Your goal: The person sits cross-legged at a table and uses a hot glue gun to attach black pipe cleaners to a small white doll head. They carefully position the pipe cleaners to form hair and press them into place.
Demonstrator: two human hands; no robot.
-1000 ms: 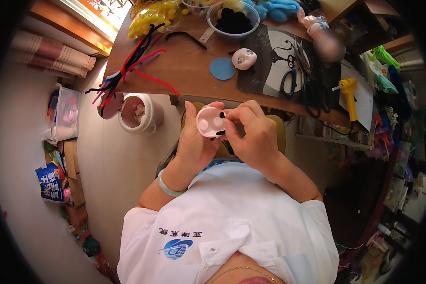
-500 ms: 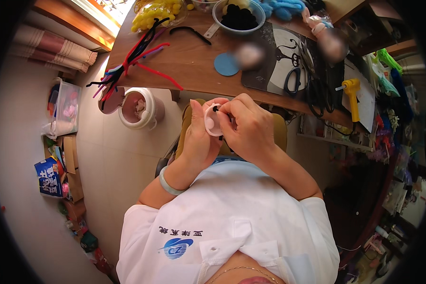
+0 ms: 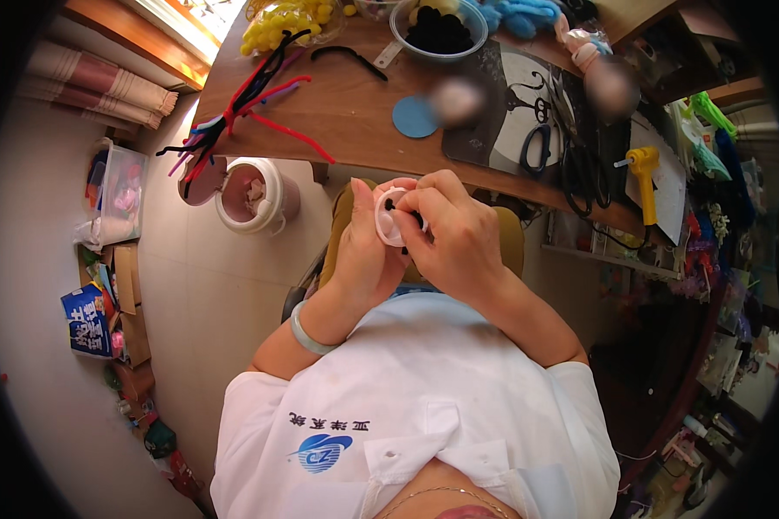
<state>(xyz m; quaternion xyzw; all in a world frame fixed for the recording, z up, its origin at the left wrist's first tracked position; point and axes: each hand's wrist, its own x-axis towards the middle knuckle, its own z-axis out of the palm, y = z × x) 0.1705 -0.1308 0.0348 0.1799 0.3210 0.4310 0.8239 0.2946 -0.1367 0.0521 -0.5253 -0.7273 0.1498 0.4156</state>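
spanning the far part of the view, the brown wooden surface (image 3: 355, 108) carries a dark mat (image 3: 467, 149), and a lidded bin (image 3: 287, 195) stands on the floor below its near edge. smaller things lie about on top: a bundle of fuzzy stems (image 3: 231, 115) at the left, a yellow glue gun (image 3: 645, 177) at the right, a clear bowl (image 3: 440, 57) of black fluff toward the back. over the lap, short of that edge, the left hand (image 3: 365, 251) has its grip curled around a pale pink shell (image 3: 384, 232), thumb along the outside, open side up; the right hand (image 3: 460, 227) reaches into the opening, thumb and forefinger brought together, seemingly pinching a fuzzy black piece (image 3: 389, 205) whose tip shows inside; how far it runs behind the fingers i cannot tell. to do this well, the left grip should steady the shell by its wall without squeezing it out of round, while the right pinches close to the tip, so that the soft fibre does not buckle, and works in small, straight pushes; tilting the opening toward the eyes would keep that little black end in sight
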